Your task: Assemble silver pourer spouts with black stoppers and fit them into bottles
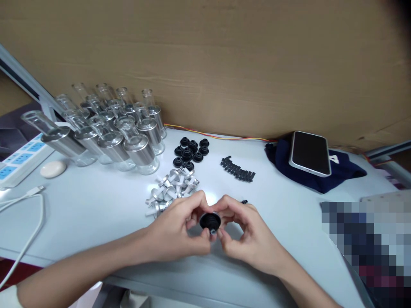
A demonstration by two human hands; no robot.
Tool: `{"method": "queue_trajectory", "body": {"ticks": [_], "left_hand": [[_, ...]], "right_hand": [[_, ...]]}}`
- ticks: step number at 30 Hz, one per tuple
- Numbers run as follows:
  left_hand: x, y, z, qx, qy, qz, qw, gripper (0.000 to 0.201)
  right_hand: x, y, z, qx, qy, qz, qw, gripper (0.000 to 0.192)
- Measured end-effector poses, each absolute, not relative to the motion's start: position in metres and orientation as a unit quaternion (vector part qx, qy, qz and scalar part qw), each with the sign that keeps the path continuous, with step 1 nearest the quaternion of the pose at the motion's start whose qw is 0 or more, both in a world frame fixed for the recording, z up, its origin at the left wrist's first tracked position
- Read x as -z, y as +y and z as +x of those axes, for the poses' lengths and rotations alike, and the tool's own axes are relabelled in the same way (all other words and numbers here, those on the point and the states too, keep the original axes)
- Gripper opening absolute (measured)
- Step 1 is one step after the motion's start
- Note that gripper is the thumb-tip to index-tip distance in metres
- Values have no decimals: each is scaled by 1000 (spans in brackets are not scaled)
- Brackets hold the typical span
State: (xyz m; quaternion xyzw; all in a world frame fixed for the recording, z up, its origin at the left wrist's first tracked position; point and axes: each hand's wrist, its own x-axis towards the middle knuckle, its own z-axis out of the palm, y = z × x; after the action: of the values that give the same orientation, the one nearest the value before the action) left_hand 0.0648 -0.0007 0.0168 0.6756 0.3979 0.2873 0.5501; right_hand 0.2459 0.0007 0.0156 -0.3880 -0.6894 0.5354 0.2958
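Note:
Both my hands meet over the front middle of the white table (96,205). My left hand (180,229) and my right hand (247,233) pinch a round black rubber cap (210,221) between their fingertips, with a small silver piece showing just below it. Right behind my left hand lies a pile of small silver metal parts (171,188). Further back sits a cluster of several black rubber caps (190,153). A row of small black pieces (238,170) lies to the right of it.
Several glass bottles with silver collars (112,128) stand at the back left. A power strip (22,160), a white oval object (53,169) and a white cable (28,201) lie at the left. A phone (310,153) rests on dark blue cloth (321,177). A cardboard wall rises behind.

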Motion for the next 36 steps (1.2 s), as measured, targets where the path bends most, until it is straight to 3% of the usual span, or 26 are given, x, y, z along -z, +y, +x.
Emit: {"method": "queue_trajectory", "body": {"ticks": [7, 14, 19, 27, 36], "left_hand": [[-14, 4, 63, -361, 363, 736, 444, 27], [-13, 10, 62, -415, 333, 779, 332, 29], [-7, 8, 61, -406, 312, 802, 308, 40], [-2, 6, 62, -394, 295, 824, 282, 30], [-2, 9, 59, -409, 271, 814, 312, 37]], "right_hand": [[-15, 5, 252, -553, -670, -342, 358, 25], [-14, 11, 257, -470, -680, -386, 409, 20], [-12, 9, 260, -423, -701, -394, 417, 19], [-8, 10, 261, -413, -706, -397, 416, 15], [-12, 11, 261, -466, -670, -390, 427, 15]]}}
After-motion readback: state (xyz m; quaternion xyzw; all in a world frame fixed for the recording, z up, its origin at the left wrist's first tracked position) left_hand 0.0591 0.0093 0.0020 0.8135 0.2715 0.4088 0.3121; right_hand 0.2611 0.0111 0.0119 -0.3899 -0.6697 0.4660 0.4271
